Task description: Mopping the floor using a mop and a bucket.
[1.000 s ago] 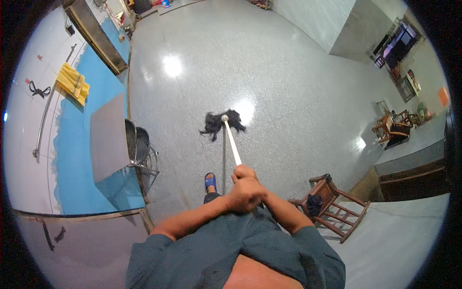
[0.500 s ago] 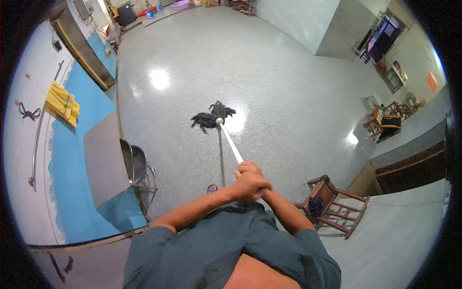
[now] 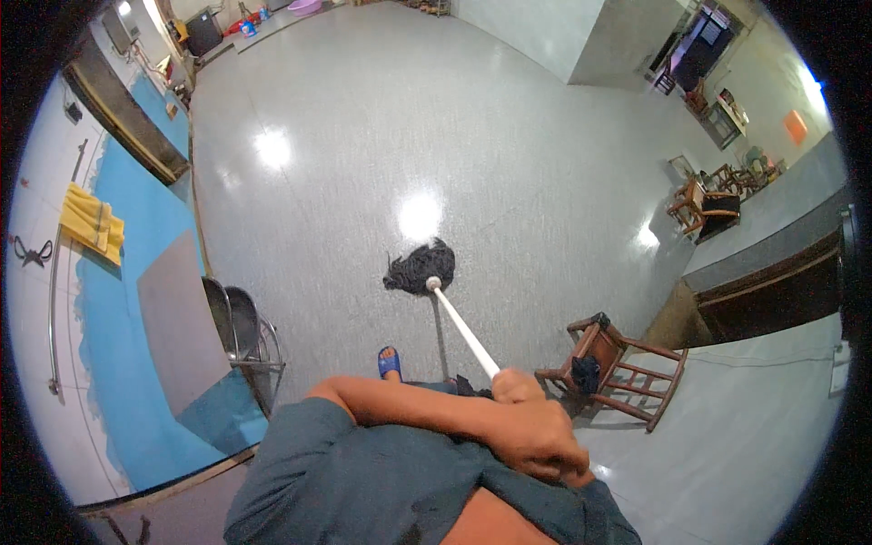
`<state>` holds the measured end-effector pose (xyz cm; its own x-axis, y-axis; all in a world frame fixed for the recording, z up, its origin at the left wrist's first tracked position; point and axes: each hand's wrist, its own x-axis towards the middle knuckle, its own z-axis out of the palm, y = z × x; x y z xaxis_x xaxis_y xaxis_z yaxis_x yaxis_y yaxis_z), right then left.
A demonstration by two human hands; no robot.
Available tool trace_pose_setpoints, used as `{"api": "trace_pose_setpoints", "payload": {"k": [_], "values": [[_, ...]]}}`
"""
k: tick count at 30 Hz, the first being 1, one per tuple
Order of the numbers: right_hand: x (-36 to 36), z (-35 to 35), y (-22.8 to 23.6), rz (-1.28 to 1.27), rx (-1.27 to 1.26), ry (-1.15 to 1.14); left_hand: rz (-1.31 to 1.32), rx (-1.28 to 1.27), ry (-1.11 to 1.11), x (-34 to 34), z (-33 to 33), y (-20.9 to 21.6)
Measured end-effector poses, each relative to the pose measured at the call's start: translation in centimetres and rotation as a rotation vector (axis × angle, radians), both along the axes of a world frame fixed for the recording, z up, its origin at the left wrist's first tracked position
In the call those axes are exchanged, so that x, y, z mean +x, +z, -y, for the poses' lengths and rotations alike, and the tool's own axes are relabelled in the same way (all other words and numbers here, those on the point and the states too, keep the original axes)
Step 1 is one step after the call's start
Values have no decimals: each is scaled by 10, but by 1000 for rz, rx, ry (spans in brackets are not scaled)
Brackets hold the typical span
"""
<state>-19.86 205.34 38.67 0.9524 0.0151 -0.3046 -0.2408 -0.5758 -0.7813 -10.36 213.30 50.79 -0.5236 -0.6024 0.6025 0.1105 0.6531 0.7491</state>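
A mop with a white handle (image 3: 468,337) reaches from my hands to the floor ahead. Its black string head (image 3: 418,270) lies bunched on the grey floor. My left forearm crosses in front of my body, and my left hand (image 3: 543,440) is closed around the upper handle at the right. Just below it on the handle, my right hand (image 3: 518,385) is wrapped round the shaft; its forearm is mostly hidden behind the left one. My foot in a blue slipper (image 3: 390,363) shows to the left of the handle.
A wooden chair (image 3: 627,365) with a dark cloth on it is close on my right. Metal-framed folding chairs (image 3: 243,322) and a grey panel (image 3: 182,327) line the blue wall. A yellow towel (image 3: 92,224) hangs from a rail. More wooden chairs (image 3: 704,209) stand farther right.
Both hands have moved right and closer to my body. The mop head has come nearer, with its strands gathered together rather than spread. The slippered foot shows more.
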Motion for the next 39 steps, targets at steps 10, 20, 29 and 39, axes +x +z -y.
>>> {"api": "trace_pose_setpoints", "payload": {"k": [10, 20, 29, 39], "values": [[160, -1, -101, 518, -267, -337, 330, 8, 1032, 103, -24, -122], [189, 2, -145, 647, 67, -217, 330, 206, 1088, 132, -29, -189], [28, 2, -31, 565, 260, -235, 249, 104, 69, 28, 9, -18], [12, -27, -11, 1053, 391, -194, 263, -2, -61, -1, 10, -15]]}}
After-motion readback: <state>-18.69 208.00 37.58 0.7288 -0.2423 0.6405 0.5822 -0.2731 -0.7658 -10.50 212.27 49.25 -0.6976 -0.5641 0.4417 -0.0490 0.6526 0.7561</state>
